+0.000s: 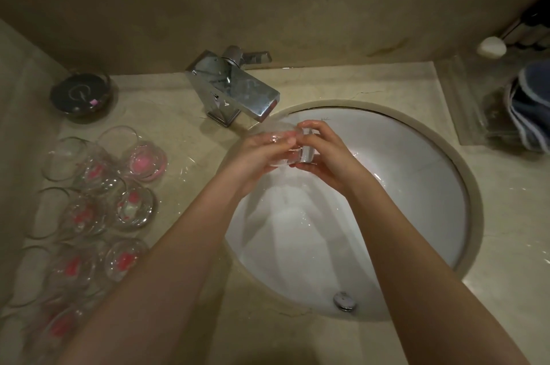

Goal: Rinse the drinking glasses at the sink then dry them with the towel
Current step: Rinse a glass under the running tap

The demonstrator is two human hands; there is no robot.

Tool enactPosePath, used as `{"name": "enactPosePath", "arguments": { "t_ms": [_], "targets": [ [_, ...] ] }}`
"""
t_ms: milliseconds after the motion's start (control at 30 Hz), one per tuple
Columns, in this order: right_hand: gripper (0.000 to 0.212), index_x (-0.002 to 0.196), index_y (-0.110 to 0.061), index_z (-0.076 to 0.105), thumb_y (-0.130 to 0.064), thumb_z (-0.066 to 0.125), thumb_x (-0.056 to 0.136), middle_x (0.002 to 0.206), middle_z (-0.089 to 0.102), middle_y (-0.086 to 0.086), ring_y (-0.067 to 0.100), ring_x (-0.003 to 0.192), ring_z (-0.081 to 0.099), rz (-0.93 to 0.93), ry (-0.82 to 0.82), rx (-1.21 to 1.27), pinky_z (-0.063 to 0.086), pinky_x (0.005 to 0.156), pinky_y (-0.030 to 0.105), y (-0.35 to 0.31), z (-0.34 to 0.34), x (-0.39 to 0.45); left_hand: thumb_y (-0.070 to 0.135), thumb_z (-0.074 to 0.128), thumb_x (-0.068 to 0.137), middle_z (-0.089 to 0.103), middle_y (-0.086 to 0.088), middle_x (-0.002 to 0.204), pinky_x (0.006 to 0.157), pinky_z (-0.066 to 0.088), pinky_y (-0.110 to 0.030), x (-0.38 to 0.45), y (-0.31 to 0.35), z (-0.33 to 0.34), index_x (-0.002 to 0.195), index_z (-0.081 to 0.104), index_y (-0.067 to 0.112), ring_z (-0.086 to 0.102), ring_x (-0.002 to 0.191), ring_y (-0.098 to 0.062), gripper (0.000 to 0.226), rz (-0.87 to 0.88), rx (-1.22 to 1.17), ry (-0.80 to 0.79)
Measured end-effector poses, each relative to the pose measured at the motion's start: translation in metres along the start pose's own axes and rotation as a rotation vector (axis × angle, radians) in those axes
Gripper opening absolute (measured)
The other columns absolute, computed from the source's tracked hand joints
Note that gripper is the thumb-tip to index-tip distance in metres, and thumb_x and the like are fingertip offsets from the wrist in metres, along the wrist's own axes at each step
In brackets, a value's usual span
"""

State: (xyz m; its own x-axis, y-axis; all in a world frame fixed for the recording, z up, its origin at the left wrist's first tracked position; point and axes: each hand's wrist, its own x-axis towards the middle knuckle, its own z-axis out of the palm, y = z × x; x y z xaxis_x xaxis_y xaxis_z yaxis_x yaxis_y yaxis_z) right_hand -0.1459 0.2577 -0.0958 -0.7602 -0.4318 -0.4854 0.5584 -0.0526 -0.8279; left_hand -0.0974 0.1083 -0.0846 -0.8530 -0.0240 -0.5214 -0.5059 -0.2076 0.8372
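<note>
1. Clear drinking glasses [98, 201] with pink marks stood clustered at the frame's left on the counter [184, 132].
2. At centre, under the faucet [235, 88], the left hand [259, 156] and right hand [324, 156] both curled fingers around one glass [293, 147] above the sink [416, 186].
3. Towels [529, 114] lay far right.

Faucet [235, 88] close above hands [291, 153]

Head camera, looking steeply down.
It sits close above the sink [446, 162], facing the back wall [268, 7]; edges perhaps distorted.
</note>
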Motion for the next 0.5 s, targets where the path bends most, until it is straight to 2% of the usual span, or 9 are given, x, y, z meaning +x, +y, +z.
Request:
{"name": "enactPosePath", "arguments": {
  "t_ms": [100,167,267,367,433,500],
  "targets": [
    [0.016,0.107,-0.016,0.055,-0.028,0.055,0.096,0.103,0.061,0.005,0.028,0.091,0.064,-0.037,0.048,0.044,0.055,0.084,0.045,0.001,0.002,0.003,0.016,0.070,0.086,0.075,0.001,0.092,0.089,0.051,-0.031,0.004,-0.002,0.002,0.102,0.072,0.020,0.070,0.087,-0.013,0.017,0.043,-0.002,0.027],
    [0.020,0.113,-0.016,0.055,-0.028,0.053,0.098,0.102,0.062,0.004,0.027,0.095,0.064,-0.056,0.052,0.058,0.054,0.084,0.044,0.002,0.003,0.005,0.018,0.073,0.084,0.075,-0.002,0.098,0.088,0.051,-0.029,0.008,-0.001,0.002,0.103,0.074,0.017,0.070,0.091,-0.014,0.020,0.051,0.010,0.033],
    [0.026,0.120,-0.013,0.057,-0.024,0.054,0.096,0.100,0.067,0.002,0.021,0.093,0.066,-0.036,0.032,0.111,0.057,0.080,0.036,0.004,0.004,0.007,0.009,0.069,0.085,0.073,-0.011,0.103,0.082,0.051,-0.024,0.010,0.002,0.001,0.110,0.070,0.003,0.070,0.091,-0.016,0.026,0.071,0.006,0.037],
    [0.025,0.104,-0.012,0.067,-0.023,0.046,0.099,0.091,0.073,0.002,0.017,0.086,0.068,-0.021,0.003,0.104,0.055,0.075,0.027,0.006,0.006,0.007,0.005,0.069,0.084,0.071,-0.014,0.103,0.076,0.052,-0.019,0.010,0.008,0.001,0.113,0.067,-0.002,0.070,0.088,-0.014,0.030,0.090,0.051,0.023],
    [0.028,0.111,-0.008,0.065,-0.022,0.045,0.098,0.101,0.070,0.008,0.019,0.091,0.067,-0.021,0.016,0.112,0.054,0.078,0.029,0.009,0.006,0.009,0.005,0.074,0.080,0.071,-0.010,0.101,0.073,0.051,-0.017,0.011,0.010,0.001,0.112,0.066,0.004,0.070,0.087,-0.012,0.033,0.075,0.055,0.017],
    [0.038,0.122,0.002,0.057,-0.022,0.051,0.092,0.109,0.065,0.015,0.024,0.097,0.064,-0.028,0.055,0.147,0.053,0.081,0.034,0.010,0.007,0.011,0.001,0.073,0.079,0.072,-0.010,0.101,0.078,0.052,-0.018,0.012,0.010,-0.001,0.113,0.066,0.005,0.070,0.092,-0.015,0.035,0.068,0.060,-0.011]
  ]
}}
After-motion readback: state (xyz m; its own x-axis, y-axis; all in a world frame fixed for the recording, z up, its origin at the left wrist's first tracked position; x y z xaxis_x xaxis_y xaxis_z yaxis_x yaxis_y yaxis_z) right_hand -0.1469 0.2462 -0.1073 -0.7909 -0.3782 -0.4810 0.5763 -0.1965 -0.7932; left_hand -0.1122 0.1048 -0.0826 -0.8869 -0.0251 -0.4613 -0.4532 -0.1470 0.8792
